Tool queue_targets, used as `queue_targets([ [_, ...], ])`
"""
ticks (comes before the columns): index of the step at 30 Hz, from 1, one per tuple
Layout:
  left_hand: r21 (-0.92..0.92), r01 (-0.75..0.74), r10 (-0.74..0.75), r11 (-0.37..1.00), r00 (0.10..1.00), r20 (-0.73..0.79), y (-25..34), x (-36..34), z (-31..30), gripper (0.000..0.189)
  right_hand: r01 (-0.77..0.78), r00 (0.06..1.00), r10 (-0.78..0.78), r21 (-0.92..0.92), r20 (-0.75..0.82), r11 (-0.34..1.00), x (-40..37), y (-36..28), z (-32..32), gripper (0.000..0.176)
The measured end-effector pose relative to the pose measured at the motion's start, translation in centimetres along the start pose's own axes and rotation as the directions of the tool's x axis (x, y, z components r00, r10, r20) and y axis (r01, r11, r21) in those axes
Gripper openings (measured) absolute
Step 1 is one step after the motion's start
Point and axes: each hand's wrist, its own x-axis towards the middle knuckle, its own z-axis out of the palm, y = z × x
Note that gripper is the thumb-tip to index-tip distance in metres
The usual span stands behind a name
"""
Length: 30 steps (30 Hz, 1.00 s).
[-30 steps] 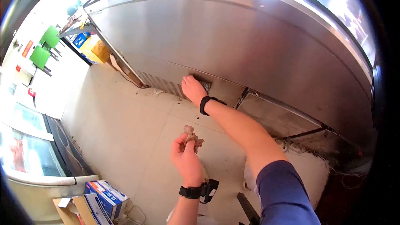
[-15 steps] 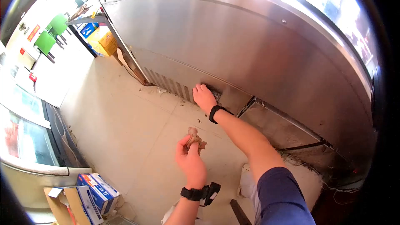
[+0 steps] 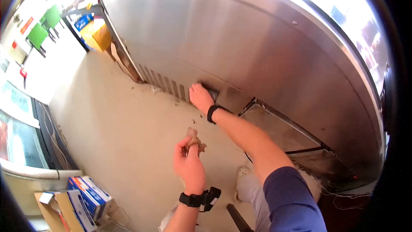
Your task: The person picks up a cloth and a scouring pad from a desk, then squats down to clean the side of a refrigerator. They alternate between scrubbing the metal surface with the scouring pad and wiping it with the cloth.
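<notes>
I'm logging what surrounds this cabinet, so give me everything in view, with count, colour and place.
Cabinet: one, silver, top and right
Vent slots: several, dark, low on cabinet
Dark patch: one, blackish, cabinet's lower edge; nature unclear
Scrap: one, brownish, centre
Floor: one, beige, centre and left
Chairs: at least two, green, upper left
Yellow box: one, yellow, upper left
Carton: one, open, brown, lower left
Blue box: at least one, blue-white, beside carton
Wristbands: two, black, both wrists
Sleeve: one, navy, lower right
Left hand: one, bare, pinching scrap
Right hand: one, bare, at dark patch
</notes>
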Motion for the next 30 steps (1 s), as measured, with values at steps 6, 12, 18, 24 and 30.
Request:
queue_targets([
  [6, -0.074, 0.039, -0.039, 0.997, 0.999, -0.006, -1.7, 0.7, -0.7, 0.019, -0.053, 0.975, 0.082, 0.138, -0.208, 0.989, 5.6, 4.3, -5.5, 0.012],
  [12, 0.000, 0.023, -0.023, 1.000, 0.999, -0.049, -1.1, 0.9, -0.9, 0.019, 0.061, 0.992, -0.058, -0.020, 0.113, 0.998, 0.2, 0.0, -0.1, 0.014],
  [18, -0.082, 0.031, -0.032, 0.996, 0.999, -0.008, -0.9, 0.5, -0.6, 0.019, -0.046, 0.945, 0.108, 0.199, -0.310, 0.979, 4.3, 5.6, -5.3, 0.008],
  [24, -0.064, 0.046, -0.046, 0.997, 0.999, 0.006, -0.7, 0.5, -0.3, 0.018, 0.050, 0.988, -0.048, 0.016, -0.146, 0.999, 4.7, 1.7, -1.8, 0.012],
  [30, -0.115, 0.037, -0.037, 0.993, 0.999, -0.005, -2.2, 0.0, -0.6, 0.017, 0.055, 0.994, -0.049, 0.062, -0.100, 0.997, 2.0, 3.5, -2.5, 0.013],
])
